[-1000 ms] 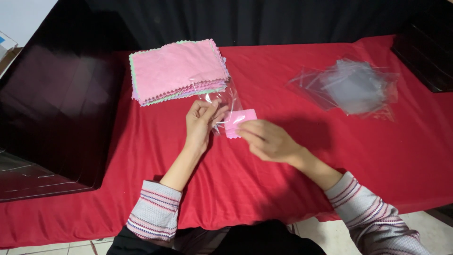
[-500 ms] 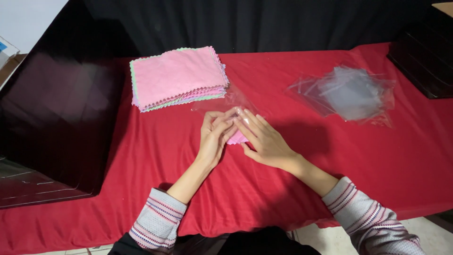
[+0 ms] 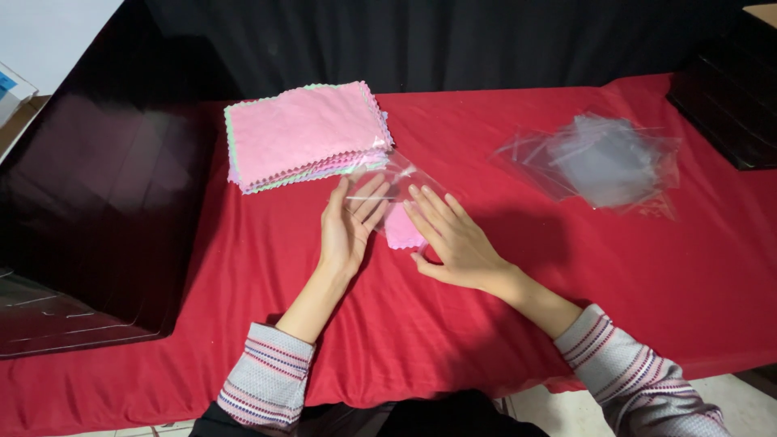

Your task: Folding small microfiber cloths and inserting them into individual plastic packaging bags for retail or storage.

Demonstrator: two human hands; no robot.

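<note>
Nearest to the camera, two striped sleeves [image 3: 271, 380] come up from 6 o'clock over the red cloth [image 3: 243, 275] that covers the worktop. The left hand [image 3: 350, 222] lies flat, with fingers stretched and palm down, and it grasps nothing. The right hand [image 3: 449, 235] is also spread flat with straight fingers, and it is not closed on anything. Both hands press on a clear plastic bag [image 3: 396, 182] which lies on the cloth at the centre. Inside the bag there is a small pink cloth [image 3: 401, 231], seen in the gap between the two hands; its lower edge shows at 6 o'clock of the bag.

Farther, at 11 o'clock from the hands, a stack of pink cloths [image 3: 303, 133] with zigzag edges rests on the worktop, just beside the upper corner of the bag. At 2 o'clock, well apart, lies a loose pile of clear bags [image 3: 603, 158]. At 9 o'clock a big dark box [image 3: 97, 202] stands along the left edge of the worktop.
</note>
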